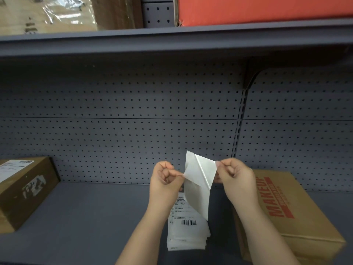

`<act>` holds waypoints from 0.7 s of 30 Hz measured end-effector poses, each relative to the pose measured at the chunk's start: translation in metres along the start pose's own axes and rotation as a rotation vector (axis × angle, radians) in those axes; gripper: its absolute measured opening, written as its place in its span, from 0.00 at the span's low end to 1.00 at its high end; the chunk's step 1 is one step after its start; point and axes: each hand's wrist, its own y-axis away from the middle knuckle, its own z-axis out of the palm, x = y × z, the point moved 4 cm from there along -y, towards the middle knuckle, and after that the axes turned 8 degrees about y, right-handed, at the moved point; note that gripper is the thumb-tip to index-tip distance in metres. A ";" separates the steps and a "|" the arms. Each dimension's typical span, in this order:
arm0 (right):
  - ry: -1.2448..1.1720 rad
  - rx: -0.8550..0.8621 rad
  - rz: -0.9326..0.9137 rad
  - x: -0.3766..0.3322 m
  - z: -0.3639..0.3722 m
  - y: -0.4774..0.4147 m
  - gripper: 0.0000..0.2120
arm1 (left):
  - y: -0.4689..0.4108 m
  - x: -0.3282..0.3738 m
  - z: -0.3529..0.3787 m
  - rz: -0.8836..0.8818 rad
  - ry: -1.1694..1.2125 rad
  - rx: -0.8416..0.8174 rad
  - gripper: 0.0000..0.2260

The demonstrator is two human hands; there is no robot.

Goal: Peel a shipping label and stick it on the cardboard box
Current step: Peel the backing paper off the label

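Observation:
I hold a white shipping label (197,185) in the air above the grey shelf. My left hand (165,180) pinches its left edge. My right hand (234,175) pinches an upper corner that is partly pulled away from the rest of the sheet; I cannot tell which layer is the sticker and which the backing. Under my hands lies a stack of printed labels (188,226) with a barcode on the top one. A cardboard box (298,217) with red "MAKEUP" lettering lies on the shelf to the right, its top bare of any label.
Another cardboard box (24,190) with a label on its top stands at the left of the shelf (91,217). A perforated grey back panel (133,121) rises behind. The upper shelf (172,38) carries a plastic-wrapped carton (47,14) and a red box (263,10).

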 end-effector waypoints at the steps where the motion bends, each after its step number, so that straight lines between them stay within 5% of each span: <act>1: -0.004 0.004 0.005 0.000 -0.001 0.001 0.08 | 0.000 -0.001 -0.001 0.002 -0.007 0.008 0.13; 21: 0.004 0.096 0.015 0.005 -0.021 0.009 0.08 | 0.001 -0.011 -0.039 -0.076 0.029 0.121 0.16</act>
